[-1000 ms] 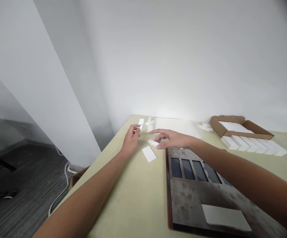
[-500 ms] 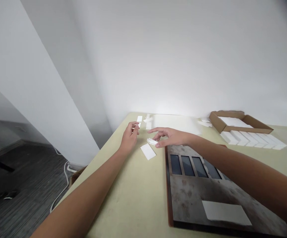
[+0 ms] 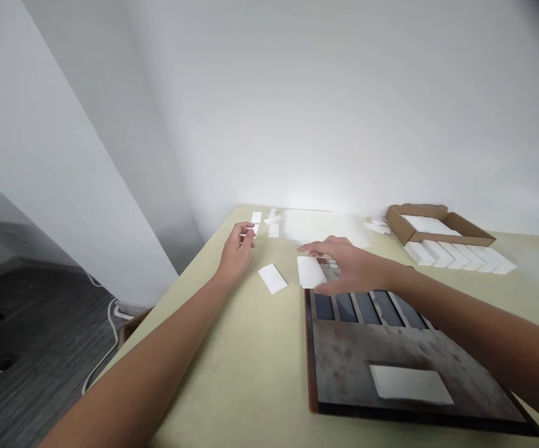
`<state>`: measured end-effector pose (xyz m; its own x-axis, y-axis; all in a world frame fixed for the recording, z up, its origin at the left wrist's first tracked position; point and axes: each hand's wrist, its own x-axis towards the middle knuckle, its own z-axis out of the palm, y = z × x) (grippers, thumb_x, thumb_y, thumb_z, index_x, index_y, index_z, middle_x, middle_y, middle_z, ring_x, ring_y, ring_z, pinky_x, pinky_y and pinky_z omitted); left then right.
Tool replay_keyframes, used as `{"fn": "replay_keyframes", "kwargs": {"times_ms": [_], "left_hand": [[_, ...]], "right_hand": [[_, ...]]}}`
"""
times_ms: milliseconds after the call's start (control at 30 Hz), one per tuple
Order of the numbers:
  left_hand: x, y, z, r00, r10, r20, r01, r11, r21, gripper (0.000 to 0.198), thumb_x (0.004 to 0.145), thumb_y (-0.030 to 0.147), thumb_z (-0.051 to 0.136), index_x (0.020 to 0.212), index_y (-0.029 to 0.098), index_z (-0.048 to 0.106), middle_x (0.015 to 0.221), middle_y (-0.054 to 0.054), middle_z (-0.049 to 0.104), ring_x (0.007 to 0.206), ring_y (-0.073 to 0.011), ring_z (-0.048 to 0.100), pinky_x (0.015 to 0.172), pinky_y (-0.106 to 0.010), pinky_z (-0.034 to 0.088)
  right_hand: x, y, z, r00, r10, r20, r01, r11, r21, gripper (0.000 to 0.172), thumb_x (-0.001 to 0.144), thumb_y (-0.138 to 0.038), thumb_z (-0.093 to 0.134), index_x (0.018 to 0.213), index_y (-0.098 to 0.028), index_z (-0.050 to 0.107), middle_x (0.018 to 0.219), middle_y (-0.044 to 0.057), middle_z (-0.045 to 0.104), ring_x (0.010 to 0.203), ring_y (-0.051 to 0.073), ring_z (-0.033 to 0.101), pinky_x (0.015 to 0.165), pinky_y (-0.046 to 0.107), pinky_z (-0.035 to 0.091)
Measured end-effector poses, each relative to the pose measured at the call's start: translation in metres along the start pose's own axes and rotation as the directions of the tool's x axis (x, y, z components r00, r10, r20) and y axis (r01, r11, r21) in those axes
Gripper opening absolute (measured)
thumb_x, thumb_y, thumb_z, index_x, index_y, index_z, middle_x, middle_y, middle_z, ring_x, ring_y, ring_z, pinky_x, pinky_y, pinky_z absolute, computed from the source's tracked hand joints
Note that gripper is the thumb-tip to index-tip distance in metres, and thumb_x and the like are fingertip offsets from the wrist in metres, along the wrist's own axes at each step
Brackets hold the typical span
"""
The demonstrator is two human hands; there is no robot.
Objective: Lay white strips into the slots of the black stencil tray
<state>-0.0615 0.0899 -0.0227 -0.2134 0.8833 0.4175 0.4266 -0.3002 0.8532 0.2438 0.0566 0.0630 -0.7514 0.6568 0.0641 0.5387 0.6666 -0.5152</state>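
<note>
My right hand [image 3: 344, 264] has its thumb and fingers around a small stack of white cards [image 3: 311, 272], held over the upper left corner of a dark board [image 3: 381, 354] with a row of rectangular slots. My left hand [image 3: 238, 250] is on the left side of the table, fingers loosely bent and apart, with nothing visible in them. Just beyond its fingertips lie small white cards [image 3: 257, 217], one partly hidden. Between the two hands a single white card [image 3: 272, 279] lies flat on the table.
A larger white card [image 3: 411, 384] rests on the front part of the board. At the back right is an open cardboard box [image 3: 456, 238] with white sheets inside, and several white stacks [image 3: 460, 255] lean in front of it. White scraps [image 3: 273, 218] lie near the wall.
My right hand has moved right with the stack, from beside the loose card to over the board's corner, and turned its flat face into view. My left hand has hardly moved.
</note>
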Motion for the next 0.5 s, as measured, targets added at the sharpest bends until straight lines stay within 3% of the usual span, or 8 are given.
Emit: {"fn": "replay_keyframes", "kwargs": {"times_ms": [200,500], "left_hand": [[0.001,-0.001,0.003,1.000,0.007,0.021,-0.007,1.000,0.022,0.034,0.103,0.039,0.064,0.128,0.015,0.062,0.120,-0.009,0.067,0.099,-0.0209,0.069,0.086,-0.040,0.061],[0.001,0.000,0.000,1.000,0.017,0.020,-0.018,0.996,0.087,0.035,0.103,0.039,0.064,0.129,0.015,0.062,0.120,-0.009,0.067,0.098,-0.0208,0.069,0.085,-0.040,0.061]], "right_hand": [[-0.052,0.003,0.021,0.999,0.040,-0.010,-0.041,0.987,-0.156,0.083,0.078,-0.042,0.080,0.154,-0.031,0.049,0.140,0.008,0.065,0.128,0.035,0.052,0.110,0.052,0.038],[-0.054,0.007,0.032,0.999,-0.012,-0.043,0.002,0.977,-0.213,0.087,0.077,-0.046,0.080,0.156,-0.031,0.047,0.135,0.007,0.068,0.125,0.035,0.051,0.110,0.054,0.036]]}}
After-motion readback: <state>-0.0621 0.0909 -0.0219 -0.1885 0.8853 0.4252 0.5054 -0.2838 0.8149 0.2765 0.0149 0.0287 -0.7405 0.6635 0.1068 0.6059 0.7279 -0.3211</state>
